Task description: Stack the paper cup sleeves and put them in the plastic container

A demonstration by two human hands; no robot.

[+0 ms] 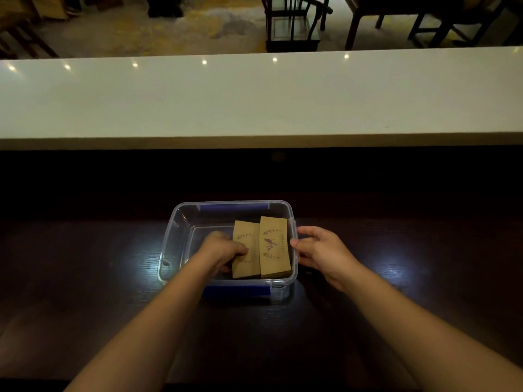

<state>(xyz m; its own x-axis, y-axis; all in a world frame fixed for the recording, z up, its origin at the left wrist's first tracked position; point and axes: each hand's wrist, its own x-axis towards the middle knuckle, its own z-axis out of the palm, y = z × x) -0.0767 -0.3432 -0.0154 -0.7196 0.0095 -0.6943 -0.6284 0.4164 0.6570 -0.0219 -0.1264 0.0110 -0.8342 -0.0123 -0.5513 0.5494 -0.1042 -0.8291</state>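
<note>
A clear plastic container (181,222) with blue clips on its near and far sides stands on the dark table. Inside it lie two stacks of flat brown paper cup sleeves with a printed bird and leaf mark. The right stack (275,247) rests against the container's right wall. The left stack (246,250) lies beside it, and my left hand (222,248) is inside the container with its fingers closed on this stack's left edge. My right hand (319,250) is outside, its fingers touching the container's right rim.
The dark wooden table (85,278) spreads to both sides of the container. Behind it runs a raised white counter (254,97). Dark chairs (294,21) stand on the floor beyond the counter.
</note>
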